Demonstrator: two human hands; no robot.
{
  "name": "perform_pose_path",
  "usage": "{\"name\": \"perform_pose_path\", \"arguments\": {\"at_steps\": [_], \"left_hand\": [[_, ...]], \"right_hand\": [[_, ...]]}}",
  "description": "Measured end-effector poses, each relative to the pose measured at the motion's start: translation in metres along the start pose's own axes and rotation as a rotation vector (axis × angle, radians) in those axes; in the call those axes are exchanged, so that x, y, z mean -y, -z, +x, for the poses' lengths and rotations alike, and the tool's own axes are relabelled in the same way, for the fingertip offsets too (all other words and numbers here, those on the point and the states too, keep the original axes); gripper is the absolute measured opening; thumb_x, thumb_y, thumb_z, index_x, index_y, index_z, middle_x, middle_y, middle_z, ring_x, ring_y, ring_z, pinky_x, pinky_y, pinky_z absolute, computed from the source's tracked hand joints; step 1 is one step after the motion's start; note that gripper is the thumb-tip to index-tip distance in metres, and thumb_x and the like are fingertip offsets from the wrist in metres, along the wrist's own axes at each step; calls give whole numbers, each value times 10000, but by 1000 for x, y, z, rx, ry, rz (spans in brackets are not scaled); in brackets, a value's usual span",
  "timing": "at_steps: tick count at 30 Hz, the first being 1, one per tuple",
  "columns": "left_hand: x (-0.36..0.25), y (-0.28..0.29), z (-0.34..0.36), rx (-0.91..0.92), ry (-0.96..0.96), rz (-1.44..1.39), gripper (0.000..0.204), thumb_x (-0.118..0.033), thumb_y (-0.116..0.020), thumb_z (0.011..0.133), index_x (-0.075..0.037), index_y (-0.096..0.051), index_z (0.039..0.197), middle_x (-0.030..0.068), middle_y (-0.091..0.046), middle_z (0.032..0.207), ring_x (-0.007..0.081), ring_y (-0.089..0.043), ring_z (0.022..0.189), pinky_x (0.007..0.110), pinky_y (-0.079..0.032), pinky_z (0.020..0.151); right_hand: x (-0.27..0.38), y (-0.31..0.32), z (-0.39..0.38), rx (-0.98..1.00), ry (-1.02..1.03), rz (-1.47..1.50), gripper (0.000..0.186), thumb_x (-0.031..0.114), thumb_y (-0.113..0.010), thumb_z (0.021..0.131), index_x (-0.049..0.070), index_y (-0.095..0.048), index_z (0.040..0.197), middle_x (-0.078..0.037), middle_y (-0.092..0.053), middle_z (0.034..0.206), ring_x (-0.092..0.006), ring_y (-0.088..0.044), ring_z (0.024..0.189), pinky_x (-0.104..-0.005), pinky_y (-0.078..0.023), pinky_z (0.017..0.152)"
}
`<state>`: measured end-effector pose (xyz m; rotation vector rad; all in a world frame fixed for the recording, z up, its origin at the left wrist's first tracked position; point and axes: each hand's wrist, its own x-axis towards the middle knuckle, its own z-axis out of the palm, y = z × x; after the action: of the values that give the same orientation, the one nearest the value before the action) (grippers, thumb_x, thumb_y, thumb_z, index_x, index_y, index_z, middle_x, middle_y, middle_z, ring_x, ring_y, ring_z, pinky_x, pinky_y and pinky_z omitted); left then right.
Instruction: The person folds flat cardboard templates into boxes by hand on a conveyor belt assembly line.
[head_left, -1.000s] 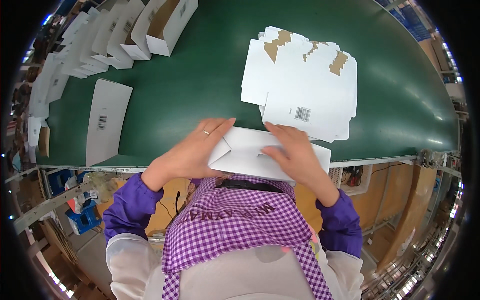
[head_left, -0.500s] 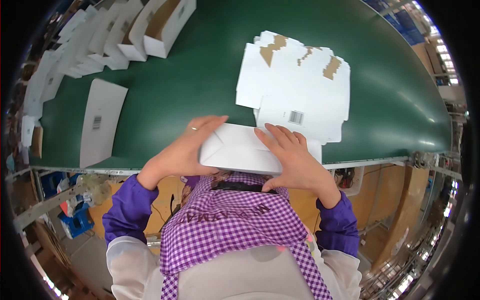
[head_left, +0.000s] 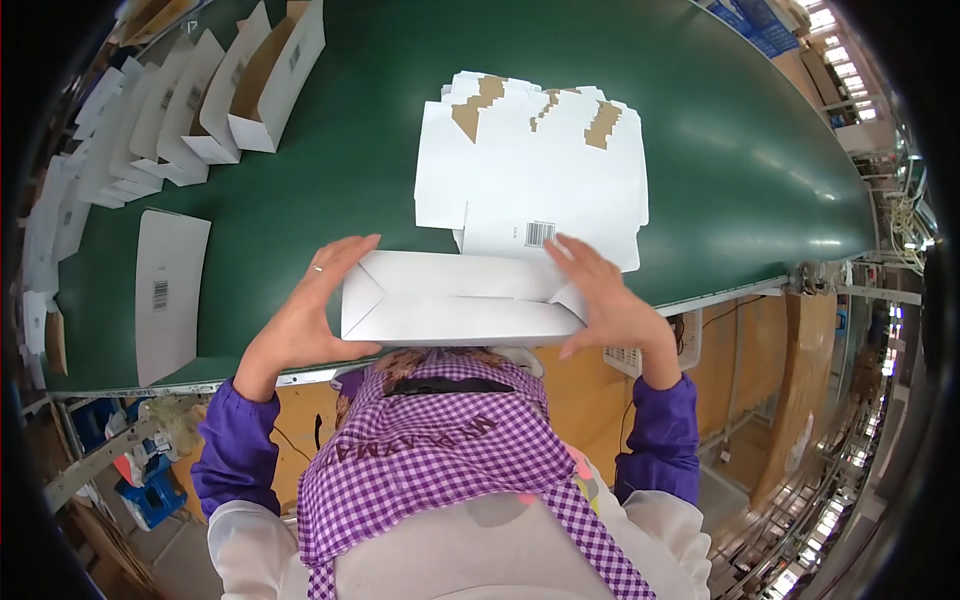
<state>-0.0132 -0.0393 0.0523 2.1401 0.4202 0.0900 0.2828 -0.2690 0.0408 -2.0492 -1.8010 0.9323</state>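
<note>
Between left hand (head_left: 305, 320) and right hand (head_left: 615, 310): white carton (head_left: 440, 300), fingers clasping both ends | beyond right fingertips: flat cardboard stack (head_left: 535, 175) | risk: right-end flap (head_left: 571, 299), apparently unsettled, could spring out if fingers there loosen; uneven squeezing could buckle the walls

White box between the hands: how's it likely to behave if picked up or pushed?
The box is probably light for its size: it looks like folded card. It may flex if pressed mid-length, where a seam shows. Unlikely to roll, given its flat sides.
</note>
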Motion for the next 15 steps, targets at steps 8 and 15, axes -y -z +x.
{"name": "perform_pose_path", "arguments": {"at_steps": [8, 15], "left_hand": [[1, 1, -5, 4, 5, 39, 988, -147, -805, 473, -86, -381, 1363, 173, -385, 1360, 338, -348, 1285, 419, -293, 1060], [0, -1, -16, 68, 35, 55, 955, -109, -809, 519, -124, -376, 1370, 135, -333, 1372, 338, -329, 1280, 408, -332, 1042]], "right_hand": [[-29, -28, 3, -105, 3, 516, 982, 241, -800, 612, 120, -273, 1433, -161, -285, 1453, -300, -293, 1319, -406, -289, 1059], [-35, -40, -4, 52, -234, 899, 693, 49, -662, 773, 55, -352, 1392, -104, -418, 1350, -180, -413, 1206, -296, -347, 1001]]}}
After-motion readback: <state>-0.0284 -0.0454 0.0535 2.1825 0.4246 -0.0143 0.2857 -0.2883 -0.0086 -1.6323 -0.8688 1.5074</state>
